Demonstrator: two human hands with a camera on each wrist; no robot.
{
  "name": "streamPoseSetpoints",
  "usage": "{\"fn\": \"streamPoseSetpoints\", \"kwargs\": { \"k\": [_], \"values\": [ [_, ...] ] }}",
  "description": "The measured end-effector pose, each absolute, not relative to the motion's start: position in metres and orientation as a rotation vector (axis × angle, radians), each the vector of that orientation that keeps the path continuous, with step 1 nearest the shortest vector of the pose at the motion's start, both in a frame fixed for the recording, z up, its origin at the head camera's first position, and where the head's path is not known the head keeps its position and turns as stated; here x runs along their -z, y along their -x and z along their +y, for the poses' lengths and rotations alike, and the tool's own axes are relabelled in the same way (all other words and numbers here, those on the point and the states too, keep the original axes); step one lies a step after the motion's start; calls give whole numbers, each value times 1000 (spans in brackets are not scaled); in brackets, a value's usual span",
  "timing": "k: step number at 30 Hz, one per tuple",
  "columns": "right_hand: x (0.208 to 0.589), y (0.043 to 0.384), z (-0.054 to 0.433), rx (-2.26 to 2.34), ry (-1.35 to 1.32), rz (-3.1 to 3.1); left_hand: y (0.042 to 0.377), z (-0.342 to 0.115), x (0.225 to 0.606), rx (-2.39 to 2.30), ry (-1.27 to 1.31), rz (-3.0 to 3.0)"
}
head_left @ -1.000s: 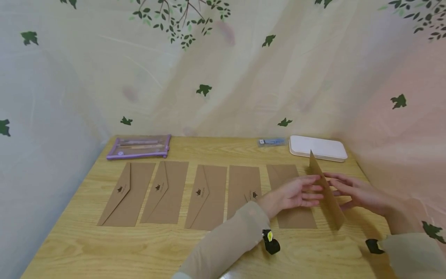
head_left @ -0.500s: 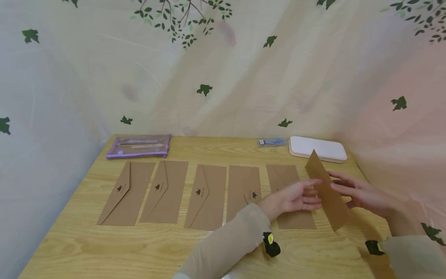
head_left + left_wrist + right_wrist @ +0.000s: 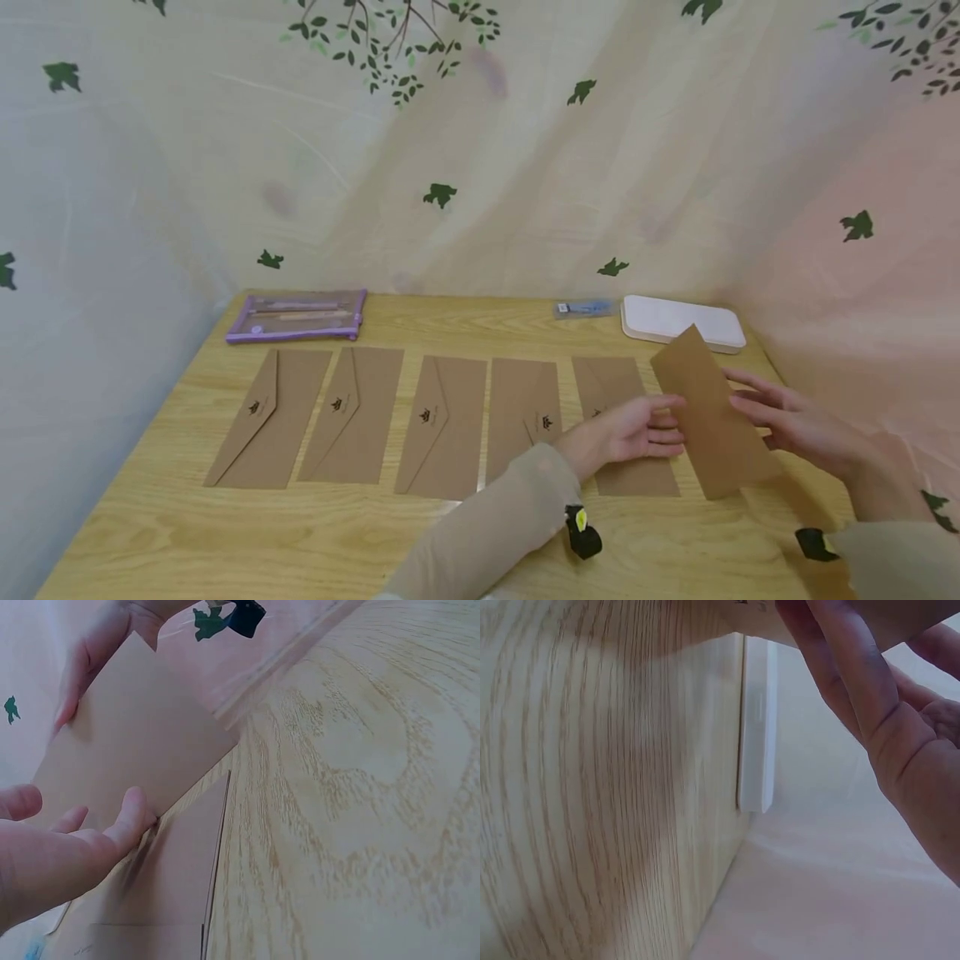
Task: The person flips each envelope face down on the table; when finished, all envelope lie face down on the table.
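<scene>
A plain brown envelope [image 3: 712, 425] is raised and tilted at the right end of a row of envelopes, its blank face toward the head view. My right hand [image 3: 806, 425] pinches its right edge, fingers reaching behind. From the left, my left hand [image 3: 626, 429] has its top fingertip at the opposite edge, with its other fingers loosely extended. In the left wrist view the left fingers [image 3: 127, 817] overlap the lower part of the blank face. A bit of dark print shows on the other face of the held envelope [image 3: 900, 619] in the right wrist view.
Several brown envelopes lie in a row, including a crown-printed one at the left end [image 3: 303, 425] and one under my left hand [image 3: 637, 479]. Behind them are a purple-edged pencil pouch [image 3: 300, 329], a small blue packet [image 3: 585, 309] and a white case [image 3: 660, 321].
The held envelope has turned from nearly edge-on to showing its broad blank face. My left hand has drawn slightly left and down; the right has moved slightly right. The row of envelopes is unchanged.
</scene>
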State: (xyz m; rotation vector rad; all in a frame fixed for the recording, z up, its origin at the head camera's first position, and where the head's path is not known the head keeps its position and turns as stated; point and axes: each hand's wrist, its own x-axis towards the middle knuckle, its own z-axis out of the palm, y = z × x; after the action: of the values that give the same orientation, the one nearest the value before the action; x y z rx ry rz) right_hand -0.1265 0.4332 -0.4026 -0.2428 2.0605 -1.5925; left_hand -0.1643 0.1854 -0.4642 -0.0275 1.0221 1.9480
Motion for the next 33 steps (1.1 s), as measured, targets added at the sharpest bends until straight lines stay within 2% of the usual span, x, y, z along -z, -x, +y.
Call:
{"fn": "streamPoseSetpoints", "kwargs": {
  "k": [12, 22, 33],
  "values": [
    [418, 128, 445, 1596, 141, 2255, 162, 183, 460, -2002, 102, 1059],
    [434, 132, 454, 1289, -33, 2506, 163, 178, 463, -1980, 47, 1108],
    [449, 141, 460, 1224, -11, 2586, 164, 176, 466, -1975, 27, 1114]
  ]
}}
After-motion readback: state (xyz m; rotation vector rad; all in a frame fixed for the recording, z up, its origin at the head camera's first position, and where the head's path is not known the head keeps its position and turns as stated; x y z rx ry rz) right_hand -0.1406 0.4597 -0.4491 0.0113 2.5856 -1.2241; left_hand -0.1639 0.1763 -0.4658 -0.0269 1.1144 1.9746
